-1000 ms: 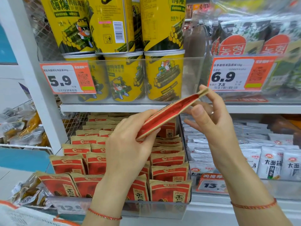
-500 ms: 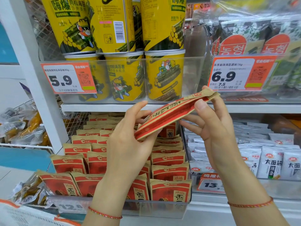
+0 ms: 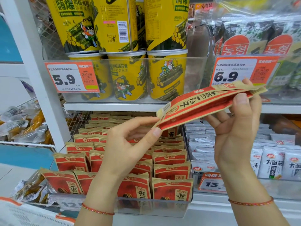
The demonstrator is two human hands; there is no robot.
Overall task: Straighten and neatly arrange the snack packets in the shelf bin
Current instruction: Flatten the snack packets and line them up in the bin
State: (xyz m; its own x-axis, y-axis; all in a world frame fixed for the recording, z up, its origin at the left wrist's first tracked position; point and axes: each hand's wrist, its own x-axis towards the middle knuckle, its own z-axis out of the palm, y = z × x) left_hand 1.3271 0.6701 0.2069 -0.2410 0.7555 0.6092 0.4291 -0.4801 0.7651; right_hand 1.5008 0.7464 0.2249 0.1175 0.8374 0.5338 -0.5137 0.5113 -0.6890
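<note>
A red and tan packet (image 3: 210, 103) is held flat and nearly level above the shelf bin (image 3: 151, 207), in front of the shelf edge. The right hand (image 3: 236, 132) grips its right end: the thumb presses on the near edge, the fingers (image 3: 215, 119) curl under it, and one fingertip shows above the far edge. The left hand (image 3: 130, 144) pinches the packet's lower left corner between thumb and forefinger, the other fingers loosely bent below. The packet's large printing faces up, turned sideways, and is hard to read; a barcode strip sits at its left end.

Below, the clear bin holds rows of the same red packets (image 3: 171, 172), standing upright with tan tops, each bearing the mark 洽洽 and a large 香. The front-left ones (image 3: 63, 181) lean over to the left.

On the shelf above stand yellow cans (image 3: 166, 77) printed with seaweed rolls and 海苔卷, behind a price tag (image 3: 71, 77) reading 5.9. A second tag (image 3: 241, 70) reads 6.9 and 16g, in front of green seaweed packs (image 3: 254, 38) with Korean lettering. To the right of the bin, white packets (image 3: 273, 162) read 大面筋, with a tag (image 3: 211, 181) showing 13. Both wrists wear a thin red string.
</note>
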